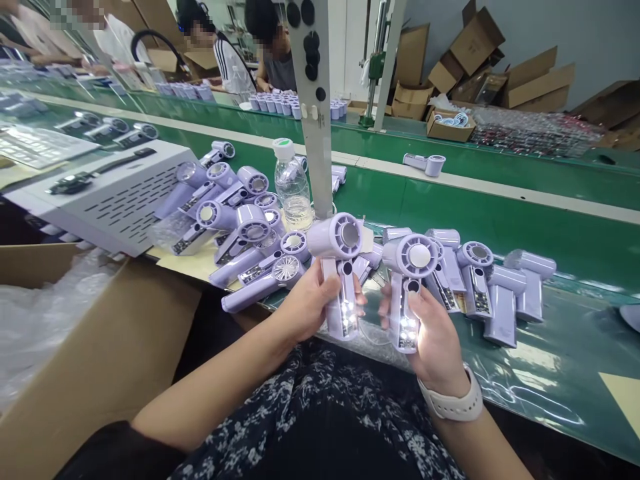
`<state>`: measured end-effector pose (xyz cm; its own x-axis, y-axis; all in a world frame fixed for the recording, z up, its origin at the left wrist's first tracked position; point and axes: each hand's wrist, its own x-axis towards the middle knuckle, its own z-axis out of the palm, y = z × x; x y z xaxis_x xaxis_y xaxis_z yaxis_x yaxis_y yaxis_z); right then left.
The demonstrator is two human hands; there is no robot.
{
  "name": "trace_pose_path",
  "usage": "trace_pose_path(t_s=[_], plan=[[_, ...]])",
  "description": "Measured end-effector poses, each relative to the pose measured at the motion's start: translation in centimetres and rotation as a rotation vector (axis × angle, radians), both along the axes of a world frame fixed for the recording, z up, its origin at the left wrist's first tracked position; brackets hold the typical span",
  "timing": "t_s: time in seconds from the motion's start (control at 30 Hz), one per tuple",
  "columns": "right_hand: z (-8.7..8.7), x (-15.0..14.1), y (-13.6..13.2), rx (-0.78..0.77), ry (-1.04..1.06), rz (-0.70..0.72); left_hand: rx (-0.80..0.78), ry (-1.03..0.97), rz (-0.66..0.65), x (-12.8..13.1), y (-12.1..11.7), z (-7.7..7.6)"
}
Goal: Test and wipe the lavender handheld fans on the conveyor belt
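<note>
My left hand (325, 297) is closed around the handle of a lilac handheld fan (333, 239), its round vented head up. My right hand (433, 327) grips a second lilac handheld fan (407, 257) by its handle, thumb near the dark button. Bright lights shine from the handle fronts of both. The two fans are held upright side by side, apart, over the bench's near edge. Left of my hands lies a heap of similar fans (253, 223), and more fans (477, 280) lie to the right. Some of my fingers are hidden behind the handles.
A clear plastic bottle (294, 193) stands by a metal post (316, 133). At left are a vented white box (115, 190) and a cardboard box (100, 340) with plastic bags. One fan (425, 164) lies on the green conveyor (500, 193). Co-workers (273, 47) sit across it.
</note>
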<state>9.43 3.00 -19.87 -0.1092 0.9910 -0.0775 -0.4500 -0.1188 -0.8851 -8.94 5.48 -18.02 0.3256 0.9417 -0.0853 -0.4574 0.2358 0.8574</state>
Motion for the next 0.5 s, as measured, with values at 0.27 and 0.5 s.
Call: trace_pose_path(t_s=[0.27,0.5], plan=[[3.8,-1.8,2.2,0.310,-0.826,0.236,-0.200,-0.422,-0.168,-1.3,-0.9,-0.7],[3.0,-4.2,12.2,0.680,-1.256,-0.272,-0.203,-0.275,-0.003,-4.5,-2.1,0.5]])
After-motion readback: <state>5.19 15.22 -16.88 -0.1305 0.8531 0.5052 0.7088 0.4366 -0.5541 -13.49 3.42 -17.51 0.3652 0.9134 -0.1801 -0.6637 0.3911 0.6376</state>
